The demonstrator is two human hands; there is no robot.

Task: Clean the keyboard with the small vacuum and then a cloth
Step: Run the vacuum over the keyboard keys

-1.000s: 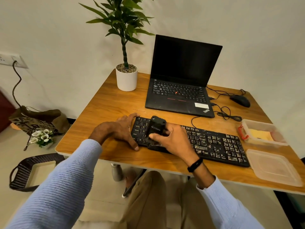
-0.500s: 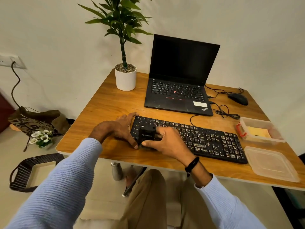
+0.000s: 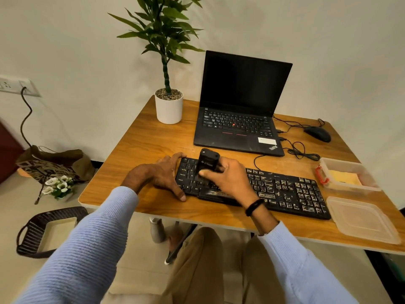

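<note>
A black keyboard [image 3: 285, 191] with dusty, speckled keys lies across the near half of the wooden desk [image 3: 144, 145]. My right hand [image 3: 228, 179] is wrapped around a small black vacuum [image 3: 207, 162], which stands on the keyboard's left section. My left hand [image 3: 163, 175] clamps the keyboard's left end, fingers at its far corner and thumb at the near corner. A yellow cloth [image 3: 344, 177] lies inside an open clear container [image 3: 328, 165] at the right of the desk.
An open black laptop [image 3: 238, 119] sits behind the keyboard, a potted plant [image 3: 168, 106] to its left, a mouse [image 3: 317, 133] and cables to its right. A container lid [image 3: 359, 218] lies at the near right corner. A basket [image 3: 32, 233] and bag stand on the floor.
The vacuum slid toward the keyboard's near-left corner, then back up toward the upper rows. My left hand kept its hold on the keyboard's end.
</note>
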